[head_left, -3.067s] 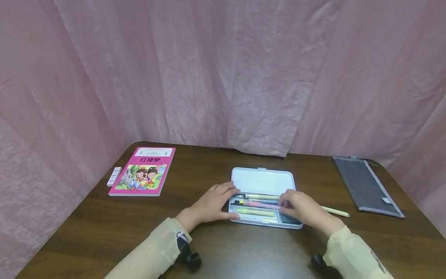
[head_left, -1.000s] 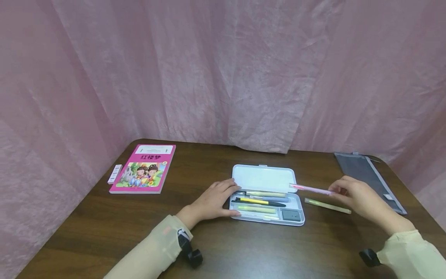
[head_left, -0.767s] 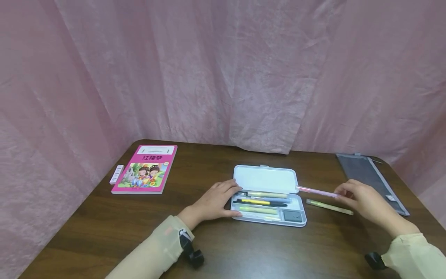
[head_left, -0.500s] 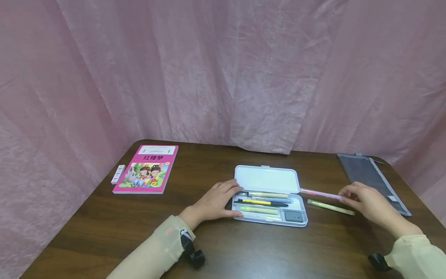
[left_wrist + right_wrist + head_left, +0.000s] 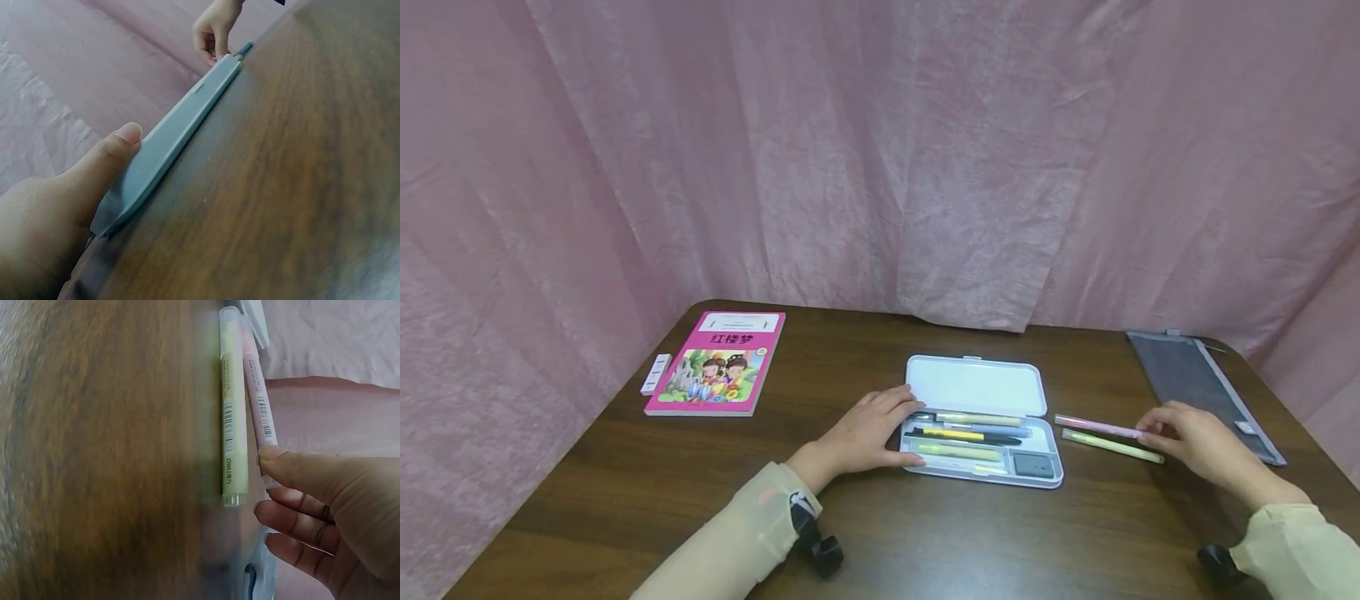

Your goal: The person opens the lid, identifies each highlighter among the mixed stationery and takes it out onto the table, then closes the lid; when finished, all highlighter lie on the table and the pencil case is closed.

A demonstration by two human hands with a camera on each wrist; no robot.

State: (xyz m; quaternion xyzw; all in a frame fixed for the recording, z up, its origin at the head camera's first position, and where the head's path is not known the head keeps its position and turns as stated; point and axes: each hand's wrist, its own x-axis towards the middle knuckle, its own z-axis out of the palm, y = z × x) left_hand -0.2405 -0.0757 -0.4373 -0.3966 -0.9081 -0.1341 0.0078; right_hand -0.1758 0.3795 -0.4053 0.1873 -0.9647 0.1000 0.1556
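My left hand (image 5: 865, 433) rests on the left end of a pale blue pencil case (image 5: 1047, 433), fingers spread, thumb (image 5: 112, 153) along its front wall. The case lies with its lid (image 5: 976, 386) folded back; inside are a black-and-yellow pen (image 5: 962, 436), several light-coloured pens and a dark grey block (image 5: 1032, 464). To the right of the case, my right hand (image 5: 1195, 442) pinches the near end of a pink highlighter (image 5: 257, 387) between thumb and fingers. A yellow-green highlighter (image 5: 233, 419) lies close beside it on the table, slightly nearer to me.
A grey mesh zip pouch (image 5: 1195, 392) lies at the right back, just beyond my right hand. On the left lies a pink book (image 5: 718, 367) with a small white box (image 5: 656, 375) at its left edge. Pink curtains (image 5: 880, 167) hang behind the table.
My right hand has taken the pink highlighter from the case, carried it right and lowered it beside the yellow-green one. My left hand has stayed on the case.
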